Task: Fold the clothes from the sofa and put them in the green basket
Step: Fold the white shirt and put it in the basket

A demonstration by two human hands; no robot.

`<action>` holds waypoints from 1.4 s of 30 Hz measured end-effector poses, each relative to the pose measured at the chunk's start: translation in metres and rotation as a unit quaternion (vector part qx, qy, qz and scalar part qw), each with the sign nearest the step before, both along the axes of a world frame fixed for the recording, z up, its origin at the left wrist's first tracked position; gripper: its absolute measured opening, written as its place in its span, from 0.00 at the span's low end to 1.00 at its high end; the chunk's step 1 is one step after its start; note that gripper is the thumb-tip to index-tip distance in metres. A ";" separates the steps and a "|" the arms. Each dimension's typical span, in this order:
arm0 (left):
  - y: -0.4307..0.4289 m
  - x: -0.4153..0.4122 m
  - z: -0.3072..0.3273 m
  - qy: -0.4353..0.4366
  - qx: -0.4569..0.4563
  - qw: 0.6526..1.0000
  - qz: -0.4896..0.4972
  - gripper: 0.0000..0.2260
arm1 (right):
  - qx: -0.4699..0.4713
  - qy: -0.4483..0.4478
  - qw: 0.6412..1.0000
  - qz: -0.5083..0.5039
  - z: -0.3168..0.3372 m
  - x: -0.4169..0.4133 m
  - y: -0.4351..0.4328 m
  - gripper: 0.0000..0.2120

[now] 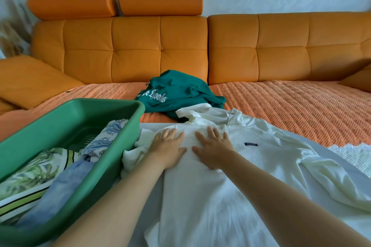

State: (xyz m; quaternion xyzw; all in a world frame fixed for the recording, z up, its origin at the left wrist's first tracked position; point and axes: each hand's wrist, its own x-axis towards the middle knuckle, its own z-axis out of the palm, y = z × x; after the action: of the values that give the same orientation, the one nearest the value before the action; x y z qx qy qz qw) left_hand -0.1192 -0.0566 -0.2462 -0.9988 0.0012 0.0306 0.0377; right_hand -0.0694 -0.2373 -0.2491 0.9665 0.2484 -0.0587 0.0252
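Two grips, left grip (168, 147) and right grip (215, 149), spread flat on white shirt (230, 196) — green basket (84, 104) just left, clothes (38, 174) inside.

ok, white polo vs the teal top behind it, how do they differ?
The white polo is spread flat, left hand and right hand pressing on it; the teal top lies crumpled, untouched. The polo carries a small dark chest label; the teal top has large white lettering. Both lie on the sofa, neither in the green basket.
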 end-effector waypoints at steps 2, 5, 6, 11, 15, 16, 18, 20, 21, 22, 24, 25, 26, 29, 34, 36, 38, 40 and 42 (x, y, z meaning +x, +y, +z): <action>-0.003 -0.015 0.004 -0.076 -0.016 0.996 -0.039 0.23 | 0.021 0.011 1.000 0.015 0.004 -0.015 -0.006 0.32; -0.009 -0.045 0.010 -0.180 -0.095 0.974 -0.099 0.14 | 0.069 0.021 0.997 0.038 0.008 -0.043 -0.015 0.31; -0.011 -0.056 0.013 -0.193 -0.126 0.967 -0.108 0.12 | 0.084 0.021 0.995 0.048 0.010 -0.054 -0.018 0.30; -0.021 -0.112 0.024 -0.133 -0.229 0.959 -0.102 0.10 | 0.143 0.005 0.985 0.100 0.020 -0.109 -0.033 0.26; -0.018 -0.155 0.027 -0.043 -0.246 0.965 -0.074 0.11 | 0.165 0.047 0.977 0.124 0.034 -0.150 -0.042 0.22; -0.017 -0.164 0.028 -0.011 -0.253 0.965 -0.063 0.10 | 0.170 0.054 0.975 0.134 0.037 -0.161 -0.044 0.22; -0.015 -0.180 0.032 0.075 -0.269 0.959 -0.041 0.05 | 0.167 0.077 0.971 0.155 0.041 -0.181 -0.048 0.26; -0.013 -0.193 0.032 0.143 -0.229 0.962 -0.048 0.13 | 0.124 0.108 0.971 0.176 0.039 -0.200 -0.052 0.35; -0.011 -0.198 0.032 0.159 -0.201 0.965 -0.055 0.20 | 0.091 0.117 0.971 0.186 0.037 -0.208 -0.054 0.41; -0.010 -0.203 0.031 0.153 -0.194 0.967 -0.062 0.24 | 0.059 0.122 0.972 0.191 0.035 -0.214 -0.056 0.45; -0.010 -0.212 0.029 0.096 -0.236 0.964 -0.077 0.18 | 0.029 0.127 0.973 0.189 0.034 -0.224 -0.058 0.48; -0.010 -0.214 0.028 0.051 -0.258 0.961 -0.082 0.10 | 0.033 0.128 0.975 0.181 0.034 -0.226 -0.059 0.47; -0.010 -0.216 0.029 0.008 -0.272 0.959 -0.081 0.06 | 0.041 0.123 0.977 0.171 0.036 -0.228 -0.059 0.45; -0.010 -0.218 0.037 -0.094 -0.305 0.947 -0.038 0.13 | 0.058 0.096 0.982 0.149 0.042 -0.229 -0.060 0.41; -0.001 -0.224 0.063 -0.161 -0.269 0.949 -0.036 0.12 | 0.113 0.065 0.986 0.108 0.052 -0.216 -0.072 0.33; 0.007 -0.227 0.073 -0.119 -0.174 0.977 -0.017 0.12 | 0.126 0.042 0.988 0.078 0.053 -0.210 -0.080 0.31; 0.007 -0.230 0.075 0.005 -0.095 0.995 0.024 0.15 | 0.122 0.020 0.990 0.064 0.051 -0.207 -0.086 0.30; -0.004 -0.230 0.069 0.114 -0.053 0.991 0.036 0.18 | 0.121 0.018 0.991 0.059 0.049 -0.206 -0.090 0.30; -0.019 -0.226 0.064 0.122 -0.034 0.992 0.009 0.18 | 0.109 0.026 0.992 0.066 0.047 -0.206 -0.093 0.29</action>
State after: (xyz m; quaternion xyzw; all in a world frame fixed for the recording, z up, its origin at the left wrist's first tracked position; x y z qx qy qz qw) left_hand -0.3455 -0.0760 -0.1826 -0.9883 -0.0022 0.1525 0.0034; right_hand -0.2752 -0.3302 -0.2021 0.9431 0.3174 -0.0549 -0.0827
